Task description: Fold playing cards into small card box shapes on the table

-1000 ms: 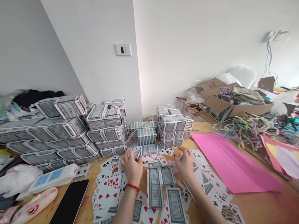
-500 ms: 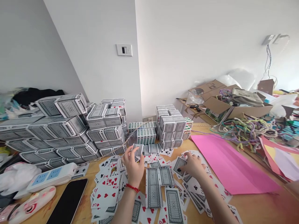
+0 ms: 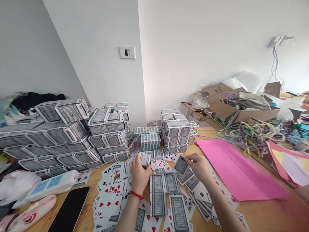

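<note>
My left hand (image 3: 140,175) closes its thumb and fingers around a small folded-card piece (image 3: 145,159) with a grey patterned back. To the right, my right hand (image 3: 200,167) pinches the corner of a playing card (image 3: 181,165), back side up, over other loose cards. Between my forearms lies a flat folded-card piece (image 3: 158,195) with a shorter one (image 3: 171,183) beside it. A face-down card (image 3: 178,212) sits nearer to me. Face-up cards (image 3: 109,199) spread left of my left wrist, and more loose cards (image 3: 201,193) lie under my right forearm.
Stacked card blocks (image 3: 70,112) rise at the left, with another stack (image 3: 177,129) at the back centre. A phone (image 3: 70,209) and a power strip (image 3: 51,187) lie left. Pink paper (image 3: 241,174), tangled pipe cleaners (image 3: 256,133) and a cardboard box (image 3: 251,114) are at the right.
My right hand has lifted slightly and now pinches a card by its corner. My left fingers have closed in around the small folded-card piece, which sits a little further right.
</note>
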A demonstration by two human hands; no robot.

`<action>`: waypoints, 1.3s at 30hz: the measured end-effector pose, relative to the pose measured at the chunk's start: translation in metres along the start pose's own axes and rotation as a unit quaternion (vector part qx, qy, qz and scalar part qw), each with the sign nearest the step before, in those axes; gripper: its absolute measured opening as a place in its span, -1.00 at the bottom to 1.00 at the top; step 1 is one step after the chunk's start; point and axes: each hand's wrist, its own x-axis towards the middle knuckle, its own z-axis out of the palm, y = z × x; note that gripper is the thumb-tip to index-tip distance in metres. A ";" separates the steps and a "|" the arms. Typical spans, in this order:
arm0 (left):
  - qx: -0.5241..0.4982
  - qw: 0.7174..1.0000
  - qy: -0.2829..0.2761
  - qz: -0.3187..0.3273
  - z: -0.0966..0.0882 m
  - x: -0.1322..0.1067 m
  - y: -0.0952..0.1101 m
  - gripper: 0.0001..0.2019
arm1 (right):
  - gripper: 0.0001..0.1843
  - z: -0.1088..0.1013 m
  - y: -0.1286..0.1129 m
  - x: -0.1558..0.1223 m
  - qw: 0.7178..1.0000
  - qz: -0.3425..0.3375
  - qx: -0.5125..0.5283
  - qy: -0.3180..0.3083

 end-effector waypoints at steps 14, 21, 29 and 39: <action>-0.101 0.993 -0.013 0.062 -0.004 -0.002 0.007 -0.35 | -0.65 0.033 -0.036 -0.024 0.928 0.082 0.325 -0.163; -0.083 0.994 -0.010 0.068 -0.003 -0.002 0.006 -0.34 | -0.64 0.037 -0.033 -0.024 0.925 0.096 0.330 -0.159; -0.087 0.993 -0.013 0.078 -0.002 -0.003 0.007 -0.33 | -0.65 0.040 -0.033 -0.026 0.922 0.100 0.312 -0.207; -0.086 0.992 -0.007 0.089 0.001 -0.003 0.004 -0.33 | -0.73 0.038 -0.030 -0.025 0.910 0.139 0.311 -0.237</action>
